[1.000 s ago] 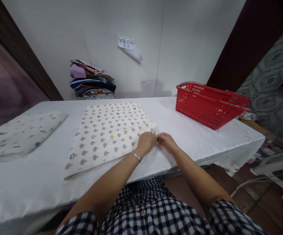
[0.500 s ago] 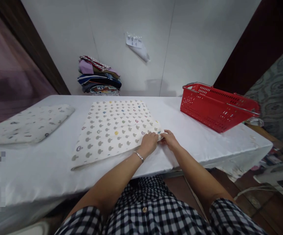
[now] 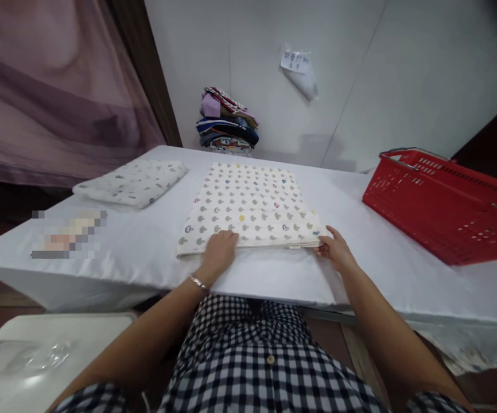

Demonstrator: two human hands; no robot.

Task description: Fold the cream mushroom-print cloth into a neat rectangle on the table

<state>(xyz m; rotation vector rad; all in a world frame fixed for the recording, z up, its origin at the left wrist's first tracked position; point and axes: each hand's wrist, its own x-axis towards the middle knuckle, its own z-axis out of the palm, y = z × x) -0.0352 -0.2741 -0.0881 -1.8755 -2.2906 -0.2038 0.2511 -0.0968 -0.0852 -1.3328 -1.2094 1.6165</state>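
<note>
A white cloth with grey mushroom prints [image 3: 252, 201] lies folded in a flat, nearly square shape on the white-covered table [image 3: 274, 275]. At its near right corner, my right hand [image 3: 334, 248] pinches the layered edge between thumb and fingers. My left hand [image 3: 221, 251] rests at the near edge, left of the middle, its fingers pressed together on the cloth; whether it grips the edge is hidden. Farther left lies another folded white cloth with small dark prints [image 3: 134, 182], touched by neither hand.
A red basket [image 3: 442, 212] stands on the table's right side. Folded fabrics [image 3: 229, 123] are stacked by the wall at the back. A blurred-out item [image 3: 70, 235] lies at the left. Below the table's left edge is a white stool [image 3: 59, 350].
The view has turned left. My left hand has slid left along the cloth's near edge, away from my right hand, which stays at the corner. The near edge now lies straighter.
</note>
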